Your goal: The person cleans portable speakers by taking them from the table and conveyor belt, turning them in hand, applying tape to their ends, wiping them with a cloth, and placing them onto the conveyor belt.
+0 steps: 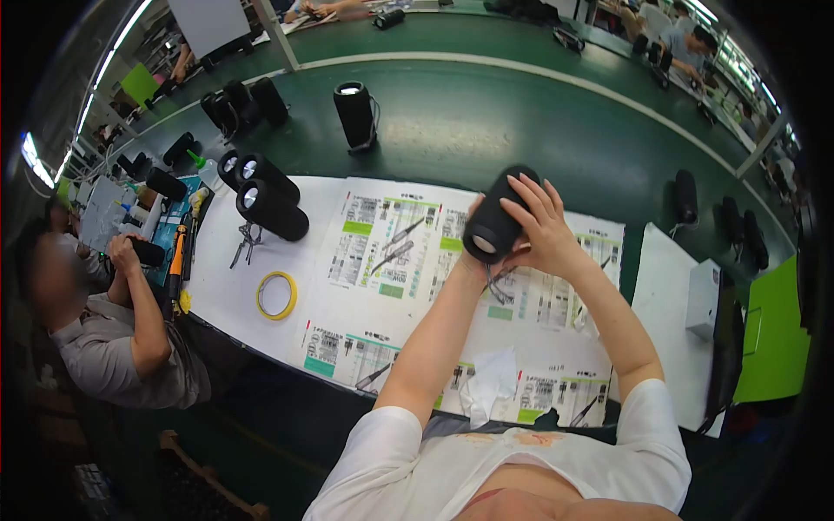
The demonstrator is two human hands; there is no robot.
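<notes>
A black cylindrical speaker is held tilted above the printed sheets, its round silvery end facing down toward me. My right hand lies over its right side, fingers wrapped across the dark body. From below and behind, my left hand supports it; most of those fingers are hidden by the speaker. A grey cord loop dangles beneath. Under both hands lie white sheets printed with green blocks and pictures of tools. A crumpled white tissue rests nearer my body.
Several black speakers stand to the left, near a yellow tape roll. Another speaker stands upright on the green bench. A co-worker sits at left, holding a dark object. At right are a white box and green panel.
</notes>
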